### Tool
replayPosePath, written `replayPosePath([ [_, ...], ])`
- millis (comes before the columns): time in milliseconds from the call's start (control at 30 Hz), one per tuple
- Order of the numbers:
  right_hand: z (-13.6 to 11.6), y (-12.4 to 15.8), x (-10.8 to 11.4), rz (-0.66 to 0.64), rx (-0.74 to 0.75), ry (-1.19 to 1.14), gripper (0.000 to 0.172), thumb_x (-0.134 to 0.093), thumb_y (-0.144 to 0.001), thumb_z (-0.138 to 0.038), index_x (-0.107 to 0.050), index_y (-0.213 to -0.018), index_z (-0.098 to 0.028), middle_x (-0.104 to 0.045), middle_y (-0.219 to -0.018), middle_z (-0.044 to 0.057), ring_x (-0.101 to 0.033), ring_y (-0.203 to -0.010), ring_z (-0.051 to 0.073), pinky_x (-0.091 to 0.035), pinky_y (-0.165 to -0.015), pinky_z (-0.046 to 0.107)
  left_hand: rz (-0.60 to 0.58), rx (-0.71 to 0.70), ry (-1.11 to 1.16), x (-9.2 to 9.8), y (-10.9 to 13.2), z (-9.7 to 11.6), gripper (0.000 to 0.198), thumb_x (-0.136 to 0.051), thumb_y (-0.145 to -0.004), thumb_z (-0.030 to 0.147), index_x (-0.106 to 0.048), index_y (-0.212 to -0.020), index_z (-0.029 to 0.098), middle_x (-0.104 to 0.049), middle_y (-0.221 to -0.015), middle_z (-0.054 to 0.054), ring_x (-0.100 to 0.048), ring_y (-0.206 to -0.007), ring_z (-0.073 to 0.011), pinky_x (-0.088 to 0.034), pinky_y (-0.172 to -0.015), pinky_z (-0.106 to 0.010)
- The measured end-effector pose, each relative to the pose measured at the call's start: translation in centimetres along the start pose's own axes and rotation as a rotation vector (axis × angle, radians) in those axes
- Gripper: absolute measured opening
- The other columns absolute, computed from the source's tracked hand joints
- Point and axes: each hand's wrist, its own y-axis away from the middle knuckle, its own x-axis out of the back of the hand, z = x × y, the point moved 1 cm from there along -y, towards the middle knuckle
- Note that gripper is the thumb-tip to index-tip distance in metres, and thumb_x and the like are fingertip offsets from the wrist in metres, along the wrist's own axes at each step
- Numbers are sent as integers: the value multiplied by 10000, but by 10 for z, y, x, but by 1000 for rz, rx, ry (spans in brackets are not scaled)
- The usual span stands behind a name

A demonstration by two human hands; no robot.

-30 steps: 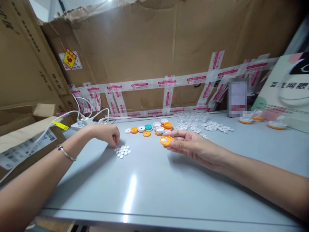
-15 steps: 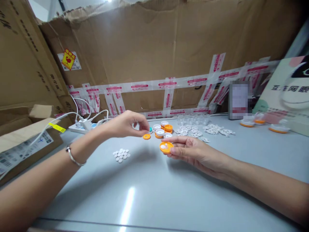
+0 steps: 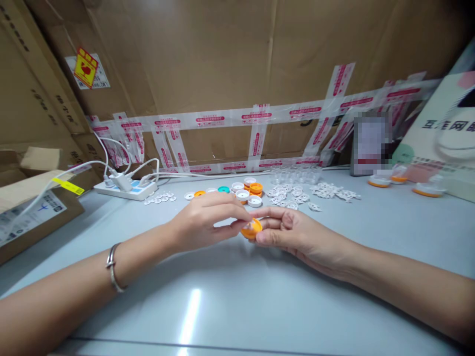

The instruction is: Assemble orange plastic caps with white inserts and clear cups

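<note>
My right hand (image 3: 293, 230) grips a shallow round orange plastic cap (image 3: 252, 229) between thumb and fingers. Its hollow side faces up, with a small whitish part blurred inside. The thumb and fingertips of my left hand (image 3: 211, 217), pinched together, reach the cap's left rim; whatever they hold is too small and blurred to make out. Behind that hand lie a teal disc (image 3: 223, 189), an orange disc (image 3: 199, 193) and a white disc (image 3: 189, 196). A cluster of white cups (image 3: 242, 195) and orange cups (image 3: 256, 188) stands beyond the cap.
Flat white plastic pieces (image 3: 330, 192) and clear cups (image 3: 297, 174) lie at the back right. Small white pieces (image 3: 160, 198) sit near a power strip (image 3: 126, 188) with cables. Cardboard (image 3: 208, 74) walls the back; a phone-like device (image 3: 371, 143) leans there.
My left hand has moved right and down to the cap; the orange ring it pinched no longer shows in its fingers. The cap shifted slightly left. The view tilted down, and white discs became hidden.
</note>
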Motion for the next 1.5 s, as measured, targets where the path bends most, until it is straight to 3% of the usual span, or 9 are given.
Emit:
replayPosePath([
  [200, 0, 2, -4, -6, 60, 47, 463, -790, -586, -224, -612, -1012, -204, -682, -772, -24, -625, -739, 85, -455, -760, 231, 9, -95, -164, -6, -1, 10, 44, -580, -804, 151, -610, -822, 179, -682, -741, -29, -609, -646, -114, -439, -595, -249],
  [367, 0, 2, -5, 27, 75, 58, 448, -808, -546, -236, -609, -945, -194, -660, -723, -42, -606, -686, 72, -453, -726, 224, -46, -82, -243, -2, -4, 14, 114, -544, -834, 178, -644, -778, 173, -659, -732, -35, -593, -682, -129, -403, -605, -268],
  [700, 1, 3, -5, 23, 65, 95, 380, -778, -588, -242, -583, -906, -169, -659, -754, -11, -602, -706, 94, -433, -741, 254, -194, -79, -274, 5, -8, 17, 160, -519, -844, 154, -673, -819, 193, -668, -791, -29, -551, -724, -143, -357, -648, -295],
  [1100, 6, -1, -2, 111, 66, 39, 370, -784, -567, -214, -592, -881, -187, -682, -717, -25, -636, -683, 98, -463, -727, 253, -457, 21, -226, 12, -7, 15, 336, -451, -778, 87, -643, -1010, 235, -587, -1067, -86, -501, -1023, -240, -360, -763, -367],
  [1233, 4, -1, -5, 85, 124, 84, 356, -782, -569, -211, -604, -877, -195, -689, -761, -20, -645, -722, 110, -469, -764, 269, -386, 149, -7, 12, -6, 15, 323, -439, -785, 71, -663, -959, 225, -571, -1041, -83, -515, -1017, -206, -394, -855, -384],
  [1367, 1, 0, -6, 91, 119, 118, 333, -768, -593, -244, -607, -881, -194, -676, -788, -17, -642, -752, 112, -473, -785, 277, -220, 225, 218, 16, -8, 12, 327, -430, -793, 43, -659, -963, 203, -567, -1044, -87, -539, -1003, -175, -436, -873, -343],
  [1500, -1, -1, -5, 142, 109, 158, 398, -773, -575, -242, -596, -928, -194, -677, -859, 4, -632, -791, 117, -473, -803, 285, -56, 295, 282, 20, -8, 5, 284, -448, -804, 58, -647, -969, 175, -575, -999, -86, -556, -961, -159, -452, -860, -315],
])
